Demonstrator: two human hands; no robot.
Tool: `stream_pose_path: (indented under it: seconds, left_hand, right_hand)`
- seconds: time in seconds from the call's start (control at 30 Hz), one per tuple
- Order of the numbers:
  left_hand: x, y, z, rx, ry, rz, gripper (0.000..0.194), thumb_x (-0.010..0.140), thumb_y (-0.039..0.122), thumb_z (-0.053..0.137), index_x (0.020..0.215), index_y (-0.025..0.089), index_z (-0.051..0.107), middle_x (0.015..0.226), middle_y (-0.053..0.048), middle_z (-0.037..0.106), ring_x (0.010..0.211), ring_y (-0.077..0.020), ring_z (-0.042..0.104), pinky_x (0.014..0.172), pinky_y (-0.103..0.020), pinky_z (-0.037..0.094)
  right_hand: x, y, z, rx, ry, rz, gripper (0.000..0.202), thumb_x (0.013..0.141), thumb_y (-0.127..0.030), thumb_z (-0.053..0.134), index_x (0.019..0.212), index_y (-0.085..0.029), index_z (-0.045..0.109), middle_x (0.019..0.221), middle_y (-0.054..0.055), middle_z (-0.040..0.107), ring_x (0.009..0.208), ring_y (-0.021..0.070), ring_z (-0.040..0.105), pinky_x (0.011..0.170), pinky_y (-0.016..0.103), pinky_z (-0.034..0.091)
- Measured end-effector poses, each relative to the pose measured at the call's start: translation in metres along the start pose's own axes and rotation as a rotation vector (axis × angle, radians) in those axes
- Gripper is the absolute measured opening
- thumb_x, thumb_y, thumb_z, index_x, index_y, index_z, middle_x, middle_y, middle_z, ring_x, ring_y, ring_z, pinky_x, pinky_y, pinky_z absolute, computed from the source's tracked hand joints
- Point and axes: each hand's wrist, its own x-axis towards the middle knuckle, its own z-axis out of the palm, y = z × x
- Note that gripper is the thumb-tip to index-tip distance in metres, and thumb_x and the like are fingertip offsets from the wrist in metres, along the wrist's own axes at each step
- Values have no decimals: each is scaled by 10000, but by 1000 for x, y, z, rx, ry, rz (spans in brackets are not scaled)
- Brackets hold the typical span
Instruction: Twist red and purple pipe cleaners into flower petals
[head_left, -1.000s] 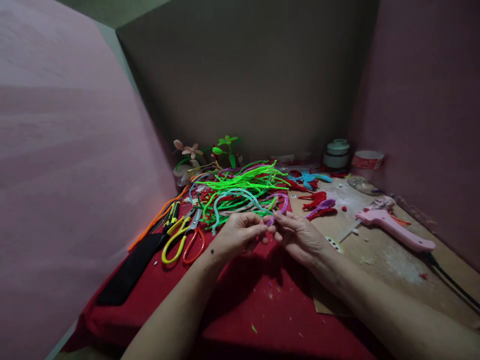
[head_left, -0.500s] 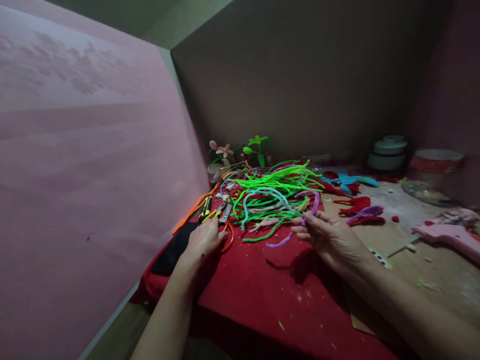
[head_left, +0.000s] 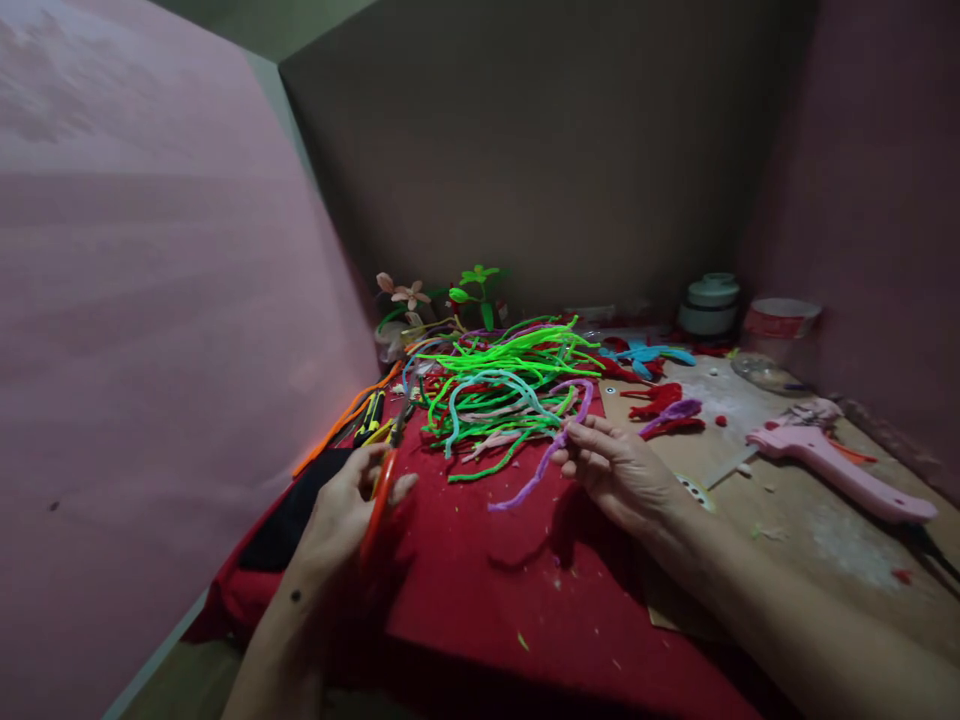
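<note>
My left hand [head_left: 352, 510] grips a pair of scissors [head_left: 381, 490] by the orange handle, its blades pointing away from me and up over the table. The thumb stands off to the side of the handle. Between the fingertips of my right hand [head_left: 611, 460] is a purple pipe cleaner [head_left: 525, 490]; one end curls up over the hand and the other hangs down to the left. Right behind it lies a heap of green pipe cleaners [head_left: 517, 360], with light blue and pink ones mixed in.
A pink glue gun [head_left: 847, 470] rests on the brown board [head_left: 795, 560] at right. Red and purple fuzzy pieces [head_left: 667, 410] lie on that board. Yellow-black pliers [head_left: 371, 415] and a black cloth [head_left: 300, 515] are at left, near the pink wall. Pipe-cleaner flowers [head_left: 409, 293] stand behind.
My left hand has picked up the scissors from beside the pliers and drawn them back toward me. My right hand still holds the purple pipe cleaner. The view has turned slightly right.
</note>
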Motion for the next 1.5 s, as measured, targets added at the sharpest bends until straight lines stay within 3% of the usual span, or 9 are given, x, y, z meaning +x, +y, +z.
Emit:
stream_pose_path:
  seconds: [0.1,0.13,0.2,0.23,0.3,0.43,0.63,1.1,1.5]
  left_hand:
    - [-26,31,11,27,-196,257,309,819,316,427,1097,186,461,756,-22,608,643,-150,596,583,-250,485]
    - [-33,40,16,76,-221,383,306,841,269,371,1127,196,451,765,-31,620,655,-151,598,611,-263,496]
    - [-45,52,27,100,-286,469,400,812,214,420,1211,214,411,947,-64,631,829,-178,608,758,-294,498]
    - [-49,55,33,122,-288,505,445,803,176,415,1246,205,385,1045,-91,609,928,-200,591,814,-315,485]
    - [-55,55,47,323,-165,643,497,800,77,318,1293,134,331,1161,-158,547,1079,-240,524,893,-379,450]
    - [-59,47,70,651,12,663,538,767,7,272,1302,58,289,1090,-205,562,1073,-277,528,838,-409,479]
    - [-57,46,85,751,43,650,524,757,-22,266,1279,18,276,1042,-221,575,945,-262,597,754,-370,519]
    - [-54,54,83,530,-148,564,582,759,40,339,1331,61,230,1161,-233,524,1038,-280,561,770,-389,518]
    - [-55,64,81,737,-51,547,464,784,0,332,1246,25,368,943,-155,613,850,-227,633,616,-294,542]
  right_hand:
    - [-2,0,3,-17,41,-24,181,577,-182,765,664,-137,612,575,3,614,532,123,616,450,187,470]
    - [-2,0,3,-26,53,-37,188,571,-188,768,654,-137,607,572,3,613,530,124,615,450,190,469]
    - [-4,0,5,-53,61,-65,188,577,-201,766,648,-137,604,578,8,618,533,126,613,463,200,476]
    - [-4,1,5,-62,58,-83,184,583,-204,763,649,-137,605,586,11,622,539,127,614,475,206,483]
    - [-6,1,7,-61,56,-117,174,586,-201,758,655,-139,610,604,12,628,552,127,611,502,222,495]
    - [-7,1,11,5,108,-152,179,556,-191,765,646,-151,615,606,-6,625,555,128,601,557,271,515]
    - [-9,1,14,41,121,-151,173,555,-205,766,638,-165,620,627,0,646,607,152,621,656,342,525]
    - [-9,4,14,5,19,-167,87,633,-176,705,710,-155,672,698,19,680,680,154,629,713,315,509]
    - [-9,6,15,5,-33,-184,114,617,-190,727,693,-147,653,678,25,684,661,173,645,726,353,527]
